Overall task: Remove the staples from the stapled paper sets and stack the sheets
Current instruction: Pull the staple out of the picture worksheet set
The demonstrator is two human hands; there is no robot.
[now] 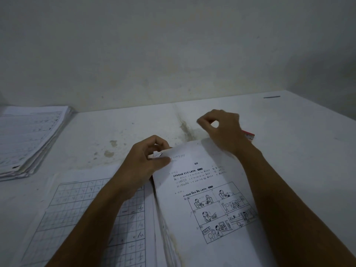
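- The stapled paper set (208,199) lies on the white table (289,151) directly in front of the person, a thick sheaf of white sheets whose left edge fans into many thin layers
- Its top sheet is printed with lines of Japanese text and a grid of small black line-drawn cartoon panels; a yellowish stain runs along the lower left edge of the sheaf
- The left hand (146,160) pinches the set's upper left corner, thumb on top and fingers curled behind, and the corner there is crumpled and creased
- The right hand (223,130) hovers above the set's far edge, thumb and forefinger closed tip to tip in a small ring; whether anything is held between the tips is too small to tell
- A small red and white object (249,135) shows just behind the right wrist, mostly hidden
- Loose sheets (96,218) ruled with a square grid and handwritten marks lie flat under the left forearm, just beside the set
- A tall, uneven stack of sheets (28,141) sits at the table's far left, its edges ragged and slumping
- The table surface is matte, with brownish blotches and a dark streak near the middle, and it meets a plain pale wall (173,45)
- A short dark strip (271,97) lies at the table's far right
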